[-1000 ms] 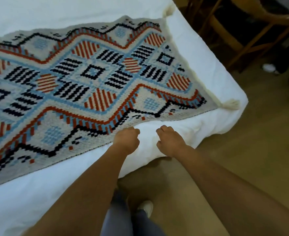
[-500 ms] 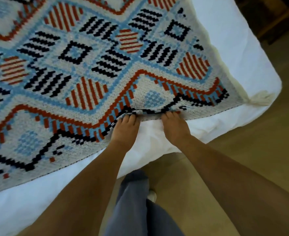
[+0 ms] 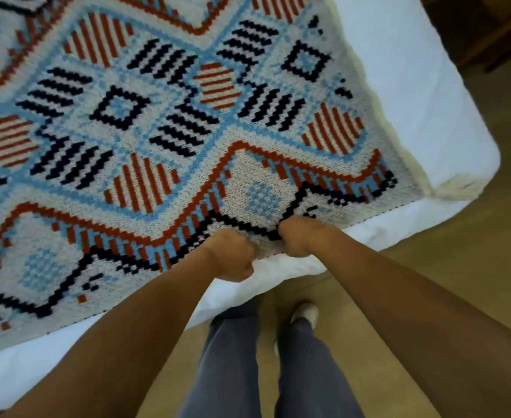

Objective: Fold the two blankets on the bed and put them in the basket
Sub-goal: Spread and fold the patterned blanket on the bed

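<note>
A knitted blanket point(image 3: 187, 122) with red, black and light-blue patterns on white lies spread flat over the bed point(image 3: 423, 95). A cream tassel point(image 3: 456, 188) marks its near right corner. My left hand point(image 3: 233, 256) and my right hand point(image 3: 301, 236) are side by side at the blanket's near edge. Both are curled into fists gripping that edge, which is bunched up between them. No second blanket and no basket are in view.
The bed's white sheet point(image 3: 266, 276) hangs over the near edge and the right corner. Tan wooden floor point(image 3: 429, 267) lies to the right and below. My legs and a white shoe point(image 3: 305, 313) stand close to the bed. Dark furniture point(image 3: 495, 31) sits top right.
My hands reached the blanket's near edge, slid their fingers under it, and have now curled into fists around it. The view moved closer over the bed.
</note>
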`<state>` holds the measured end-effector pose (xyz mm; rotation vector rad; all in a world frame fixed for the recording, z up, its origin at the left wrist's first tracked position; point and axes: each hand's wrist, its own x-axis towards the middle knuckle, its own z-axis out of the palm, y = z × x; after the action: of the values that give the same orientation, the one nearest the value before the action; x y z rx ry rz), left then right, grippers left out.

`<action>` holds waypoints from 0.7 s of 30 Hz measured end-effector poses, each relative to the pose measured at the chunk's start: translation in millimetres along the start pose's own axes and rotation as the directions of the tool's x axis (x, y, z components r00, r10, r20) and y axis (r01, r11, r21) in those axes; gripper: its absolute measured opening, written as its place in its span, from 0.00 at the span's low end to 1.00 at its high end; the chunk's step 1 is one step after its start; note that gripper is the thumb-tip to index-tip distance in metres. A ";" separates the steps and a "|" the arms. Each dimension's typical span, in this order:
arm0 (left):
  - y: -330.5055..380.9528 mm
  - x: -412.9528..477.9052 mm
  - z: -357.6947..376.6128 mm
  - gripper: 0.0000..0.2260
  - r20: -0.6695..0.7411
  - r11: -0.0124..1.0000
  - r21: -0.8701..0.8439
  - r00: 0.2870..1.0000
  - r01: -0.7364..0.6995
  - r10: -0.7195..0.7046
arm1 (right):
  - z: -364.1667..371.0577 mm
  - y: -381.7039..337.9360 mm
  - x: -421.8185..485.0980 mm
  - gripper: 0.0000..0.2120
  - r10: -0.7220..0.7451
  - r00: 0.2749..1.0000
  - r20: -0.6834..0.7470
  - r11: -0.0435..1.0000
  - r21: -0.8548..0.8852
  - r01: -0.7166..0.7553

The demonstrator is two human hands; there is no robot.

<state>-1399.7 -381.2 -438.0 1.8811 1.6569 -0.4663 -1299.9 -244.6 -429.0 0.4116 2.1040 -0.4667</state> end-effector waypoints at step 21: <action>98.7 193.7 -161.9 0.10 -0.034 0.625 -0.670 0.824 0.401 -0.565 | -23.4 242.9 -21.3 0.19 0.578 0.746 -0.331 0.706 0.661 -0.255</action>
<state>-1289.7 -134.8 -412.3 0.9840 2.1504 0.1548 -1194.2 -23.9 -440.6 1.5273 2.2171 -0.7767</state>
